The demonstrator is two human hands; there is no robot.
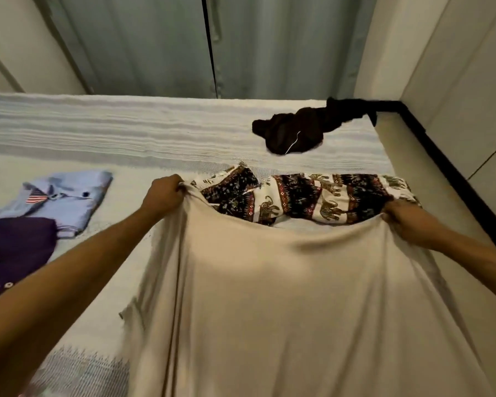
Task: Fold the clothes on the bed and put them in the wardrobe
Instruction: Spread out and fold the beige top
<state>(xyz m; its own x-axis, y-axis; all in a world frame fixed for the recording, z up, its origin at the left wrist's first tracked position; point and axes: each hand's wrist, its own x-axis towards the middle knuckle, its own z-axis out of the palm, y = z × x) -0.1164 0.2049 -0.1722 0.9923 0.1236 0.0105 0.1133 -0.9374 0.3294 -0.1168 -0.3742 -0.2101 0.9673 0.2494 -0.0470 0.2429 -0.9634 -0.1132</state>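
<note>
Both hands are clenched on the far edge of a beige cloth: the left hand grips its left corner in a fist, the right hand pinches its right corner, and the edge sags between them. From that held edge the cloth runs back toward the person, spread wide over the near part of the bed and reaching down past the near edge of the view.

Just beyond the held edge, between the two hands and partly hidden by the cloth, lies an elephant-print garment in white, black and red, stretched toward the bed's right edge. Farther on, near the far right corner of the bed, a crumpled black garment lies in a heap with a thin white thread across it.

Well to the left of the left hand, a folded light blue shirt with a small flag patch rests near the bed's left side, and a purple shirt overlaps its near corner.

Beyond the bed's far edge hang grey-green curtains.
</note>
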